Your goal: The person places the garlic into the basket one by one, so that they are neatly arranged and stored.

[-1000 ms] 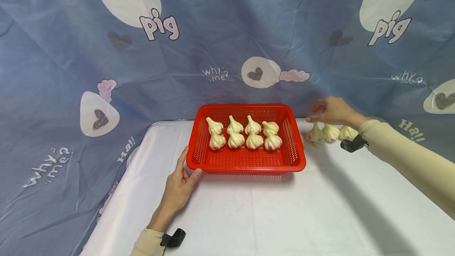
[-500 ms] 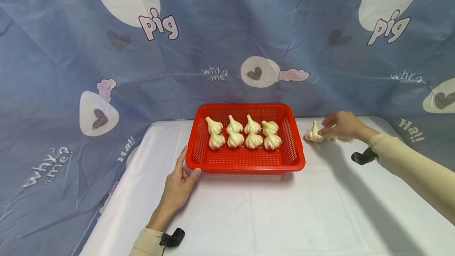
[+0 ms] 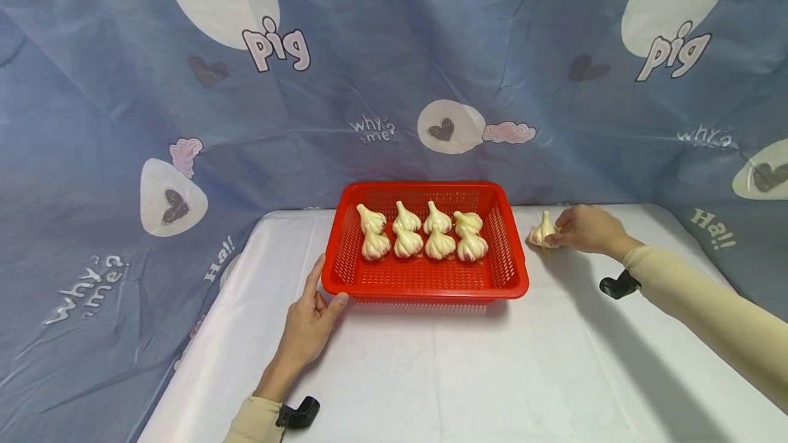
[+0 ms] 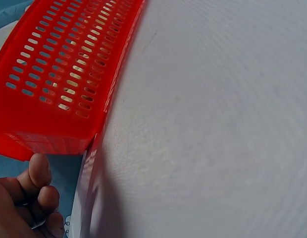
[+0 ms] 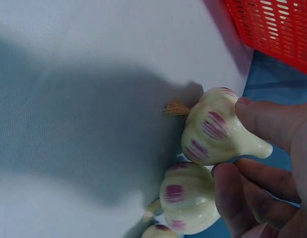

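Note:
A red slotted plastic basket (image 3: 425, 292) holds two rows of garlic bulbs (image 3: 408, 241). At its front left corner, my left hand (image 3: 308, 327) holds on with the thumb at the front rim and the index finger along the side. Curled fingers (image 4: 40, 171) show by the basket end in the left wrist view. Right of the basket, my right hand (image 3: 591, 230) pinches a garlic bulb (image 5: 208, 130) with purple streaks and a tuft of roots. A second bulb (image 5: 189, 201) lies against it, and part of a third (image 5: 159, 232) shows beyond; in the head view the hand hides both.
White cloth (image 3: 400, 374) covers the table. A blue printed curtain (image 3: 345, 74) hangs right behind the basket and along the left side. Dark wrist cameras (image 3: 299, 413) stick out from both wrists.
My right hand lifted off the nearest bulb, swung right and down over the other bulbs, then came back left against the first one. The left hand and basket stayed put.

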Demonstrator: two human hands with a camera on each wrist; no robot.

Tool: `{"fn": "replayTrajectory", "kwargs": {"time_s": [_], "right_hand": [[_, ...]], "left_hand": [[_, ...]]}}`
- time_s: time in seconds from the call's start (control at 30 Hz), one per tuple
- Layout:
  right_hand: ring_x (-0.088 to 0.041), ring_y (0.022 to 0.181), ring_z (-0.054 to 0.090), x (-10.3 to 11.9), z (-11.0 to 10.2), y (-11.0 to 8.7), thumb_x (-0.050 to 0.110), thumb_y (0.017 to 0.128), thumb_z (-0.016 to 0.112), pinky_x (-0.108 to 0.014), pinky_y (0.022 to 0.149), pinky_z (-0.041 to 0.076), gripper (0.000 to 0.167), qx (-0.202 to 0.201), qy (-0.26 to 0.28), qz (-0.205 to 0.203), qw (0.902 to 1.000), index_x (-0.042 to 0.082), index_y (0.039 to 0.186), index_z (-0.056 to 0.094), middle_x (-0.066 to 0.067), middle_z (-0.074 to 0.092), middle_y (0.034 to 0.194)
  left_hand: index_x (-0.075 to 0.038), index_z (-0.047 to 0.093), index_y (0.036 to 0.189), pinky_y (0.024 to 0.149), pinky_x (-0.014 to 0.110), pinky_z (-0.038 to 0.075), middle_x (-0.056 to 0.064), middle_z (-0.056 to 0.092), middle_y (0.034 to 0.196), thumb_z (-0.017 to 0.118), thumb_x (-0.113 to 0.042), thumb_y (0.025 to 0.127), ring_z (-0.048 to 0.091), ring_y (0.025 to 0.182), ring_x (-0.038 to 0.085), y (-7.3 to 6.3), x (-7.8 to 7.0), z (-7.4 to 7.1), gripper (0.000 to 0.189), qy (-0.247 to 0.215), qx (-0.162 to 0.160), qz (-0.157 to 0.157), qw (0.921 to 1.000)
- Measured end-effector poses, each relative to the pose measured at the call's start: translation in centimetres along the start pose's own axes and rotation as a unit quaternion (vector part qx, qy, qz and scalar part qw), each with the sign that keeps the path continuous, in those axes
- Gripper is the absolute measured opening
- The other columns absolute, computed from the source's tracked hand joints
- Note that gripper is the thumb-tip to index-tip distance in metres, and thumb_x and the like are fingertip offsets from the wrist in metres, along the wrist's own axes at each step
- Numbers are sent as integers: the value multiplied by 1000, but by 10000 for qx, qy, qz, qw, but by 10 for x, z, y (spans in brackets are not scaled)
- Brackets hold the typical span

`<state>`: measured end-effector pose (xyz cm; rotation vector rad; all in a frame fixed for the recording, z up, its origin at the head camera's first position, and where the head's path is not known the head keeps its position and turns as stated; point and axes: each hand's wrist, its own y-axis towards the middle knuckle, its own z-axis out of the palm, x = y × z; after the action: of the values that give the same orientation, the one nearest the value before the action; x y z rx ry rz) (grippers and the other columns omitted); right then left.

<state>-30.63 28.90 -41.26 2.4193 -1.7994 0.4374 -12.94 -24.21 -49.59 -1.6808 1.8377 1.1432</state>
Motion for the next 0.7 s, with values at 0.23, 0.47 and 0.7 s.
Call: {"fn": "replayTrajectory", "kwargs": {"time_s": [0.23, 0.47, 0.7], "right_hand": [[-18, 69, 53, -1, 8, 0, 42, 88, 83, -34, 55, 37, 27, 2, -36, 73, 10000, 17, 85, 74, 7, 55, 66], [-20, 74, 63, 2, 13, -3, 46, 88, 83, -73, 104, 36, 41, -130, -32, -6, 9999, 8, 102, 79, 8, 65, 64], [-8, 59, 67, 5, 17, -3, 43, 89, 84, -74, 109, 31, 55, -97, 259, -38, 9996, -2, 120, 73, 1, 73, 64]], "left_hand": [[-31, 30, 168, 51, 25, 35, -6, 47, 65, 78, -30, 98, 41, 54, 5, 0, 0, 0, 85, 16, -15, 39, 10000], [-33, 30, 168, 51, 25, 35, -5, 47, 66, 78, -30, 98, 41, 55, 6, -1, 1, 0, 85, -3, -17, 47, 10000], [-32, 30, 168, 51, 24, 35, -5, 47, 66, 78, -29, 97, 41, 55, 5, -1, 0, 0, 85, -10, -14, 61, 10000]]}}
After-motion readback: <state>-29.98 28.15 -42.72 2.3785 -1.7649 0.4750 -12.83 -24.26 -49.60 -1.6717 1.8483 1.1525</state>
